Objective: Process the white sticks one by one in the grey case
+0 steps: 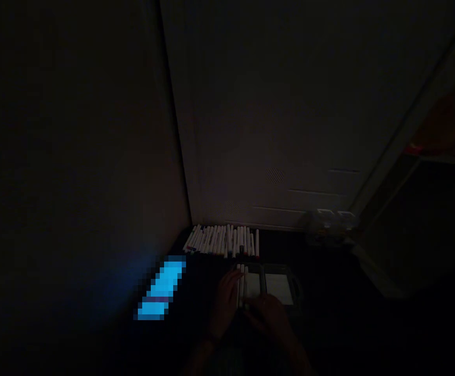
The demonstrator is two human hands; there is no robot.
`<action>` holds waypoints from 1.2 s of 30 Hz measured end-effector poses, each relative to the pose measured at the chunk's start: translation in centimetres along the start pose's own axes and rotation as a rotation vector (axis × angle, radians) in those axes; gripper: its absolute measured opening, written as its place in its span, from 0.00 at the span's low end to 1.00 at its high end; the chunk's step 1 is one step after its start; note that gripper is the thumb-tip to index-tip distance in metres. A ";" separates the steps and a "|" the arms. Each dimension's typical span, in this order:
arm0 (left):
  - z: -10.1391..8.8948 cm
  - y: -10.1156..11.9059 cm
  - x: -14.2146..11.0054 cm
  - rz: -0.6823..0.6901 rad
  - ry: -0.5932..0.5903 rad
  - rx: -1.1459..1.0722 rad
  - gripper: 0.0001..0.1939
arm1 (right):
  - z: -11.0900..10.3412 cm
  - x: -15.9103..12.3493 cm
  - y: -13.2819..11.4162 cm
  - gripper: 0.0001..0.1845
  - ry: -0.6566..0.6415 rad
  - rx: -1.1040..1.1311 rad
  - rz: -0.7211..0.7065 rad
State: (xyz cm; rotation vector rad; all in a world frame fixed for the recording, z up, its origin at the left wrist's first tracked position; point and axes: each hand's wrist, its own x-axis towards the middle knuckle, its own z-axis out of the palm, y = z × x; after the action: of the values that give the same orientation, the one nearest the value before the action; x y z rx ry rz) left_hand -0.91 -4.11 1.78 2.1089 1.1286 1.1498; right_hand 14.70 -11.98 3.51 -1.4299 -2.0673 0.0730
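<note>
The room is very dark. A row of several white marker pens (223, 241) lies on a dark surface by the wall. In front of it sits an open case (278, 287) with two pale compartments, and a few white markers (242, 284) lie in its left compartment. My left hand (227, 300) rests at the case's left edge, fingers stretched toward those markers. My right hand (268, 313) hovers at the case's near edge, fingers curled; whether it holds anything is hidden by the dark.
A glowing blue pixelated rectangle (162, 288) lies to the left on the surface. A pale door (274, 156) and wall corner stand behind. A dim clear container (327, 222) sits at the back right, and dark furniture (419, 209) stands on the right.
</note>
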 end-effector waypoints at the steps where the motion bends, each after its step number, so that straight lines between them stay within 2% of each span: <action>1: 0.0 0.0 0.0 -0.007 0.004 -0.015 0.19 | -0.2 0.1 -0.2 0.15 -0.006 -0.007 0.005; 6: -0.3 0.5 0.2 0.009 0.020 -0.036 0.18 | -1.1 0.7 -0.9 0.15 -0.041 0.012 -0.024; 10: -0.5 1.0 0.4 0.026 0.031 -0.015 0.18 | -1.4 0.9 -1.2 0.14 -0.008 0.024 -0.025; 16: -0.7 1.2 0.4 0.024 0.026 0.009 0.16 | -1.2 1.0 -1.0 0.12 0.052 -0.001 -0.037; 24: -0.3 0.8 0.3 0.035 0.011 0.021 0.17 | -0.5 0.7 -0.5 0.12 0.018 -0.017 -0.014; 29: -0.2 0.7 0.3 0.041 0.021 0.051 0.18 | -0.6 0.5 -0.3 0.10 0.072 -0.012 0.007; 36: -0.4 1.1 0.4 0.068 -0.007 0.112 0.19 | -0.5 0.3 -0.1 0.08 0.074 0.020 -0.054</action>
State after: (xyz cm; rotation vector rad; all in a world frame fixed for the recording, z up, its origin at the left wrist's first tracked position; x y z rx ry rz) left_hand -0.64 -4.37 2.90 2.2505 1.1501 1.1326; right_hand 14.82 -11.86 4.12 -1.3436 -2.0379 0.0187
